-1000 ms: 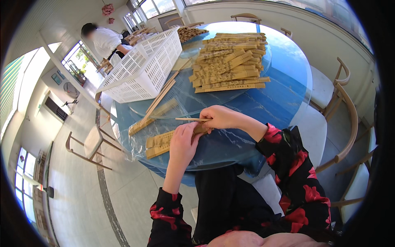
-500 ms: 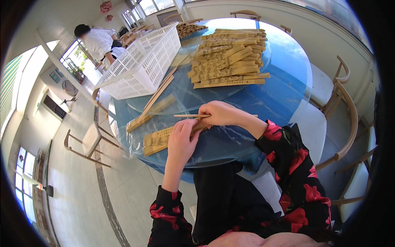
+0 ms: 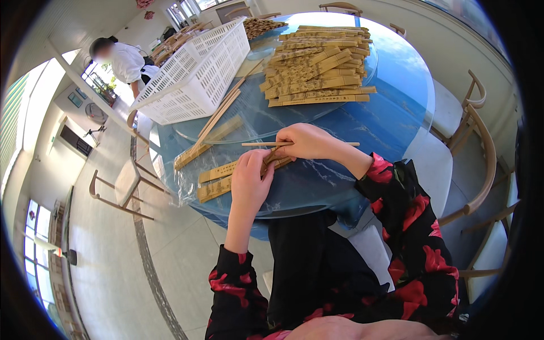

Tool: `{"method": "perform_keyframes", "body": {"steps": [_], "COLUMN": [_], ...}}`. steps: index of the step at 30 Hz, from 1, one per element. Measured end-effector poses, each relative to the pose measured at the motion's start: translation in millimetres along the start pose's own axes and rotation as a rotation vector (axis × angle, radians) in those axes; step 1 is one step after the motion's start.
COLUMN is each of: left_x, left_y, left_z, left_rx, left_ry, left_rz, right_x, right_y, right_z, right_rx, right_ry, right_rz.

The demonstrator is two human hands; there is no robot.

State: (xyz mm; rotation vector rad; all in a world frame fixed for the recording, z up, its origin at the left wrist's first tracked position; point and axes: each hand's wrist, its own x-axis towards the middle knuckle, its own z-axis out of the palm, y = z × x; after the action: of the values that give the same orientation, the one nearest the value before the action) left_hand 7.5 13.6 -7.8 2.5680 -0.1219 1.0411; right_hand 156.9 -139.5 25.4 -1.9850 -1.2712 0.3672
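Note:
My right hand [image 3: 303, 141] pinches a pale wooden chopstick [image 3: 347, 143] that lies crosswise, its two ends sticking out either side of the fingers. My left hand [image 3: 250, 174] is close beside it, fingers bent around one end of a brown paper chopstick sleeve [image 3: 218, 172]. The fingertips of both hands meet at the sleeve's end, and the exact contact there is hidden. A second printed paper sleeve [image 3: 214, 190] lies just nearer, partly beneath my left hand.
A heap of paper sleeves [image 3: 317, 71] covers the table's far middle. Loose chopsticks [image 3: 220, 116] lie beside a white slatted plastic basket [image 3: 187, 85], near another sleeve [image 3: 209, 143]. The round table has a blue cover [image 3: 391, 107]. Wooden chairs [image 3: 481, 147] stand around; a person in white [image 3: 127, 62] is beyond.
The two sleeves by my left hand have spread apart, showing a gap. Both hands stay together at the sleeve's end with the chopstick held crosswise. The view has shifted slightly.

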Motion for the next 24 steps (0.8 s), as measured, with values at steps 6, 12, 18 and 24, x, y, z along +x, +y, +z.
{"method": "perform_keyframes", "body": {"steps": [6,12,18,24], "left_x": [1.7,-0.7,4.2,1.9], "left_y": [0.0,-2.2,2.7,-2.1], "left_z": [0.3,-1.7,-3.8,-2.3], "left_rx": [-0.010,-0.006,-0.084,-0.050], "left_ry": [0.013,0.089,0.108,0.099], "left_rz": [-0.039,-0.102,-0.173,-0.138], "right_x": [0.6,-4.8,-10.8,-12.4], "right_y": [5.5,11.4,25.9,14.1], "right_z": [-9.5,-39.4,-50.0,-48.3], "right_rx": [0.026,0.074,-0.045,-0.117], "right_ry": [0.077,0.003,0.016,-0.017], "right_rz": [-0.030,-0.159,-0.077,-0.056]}}
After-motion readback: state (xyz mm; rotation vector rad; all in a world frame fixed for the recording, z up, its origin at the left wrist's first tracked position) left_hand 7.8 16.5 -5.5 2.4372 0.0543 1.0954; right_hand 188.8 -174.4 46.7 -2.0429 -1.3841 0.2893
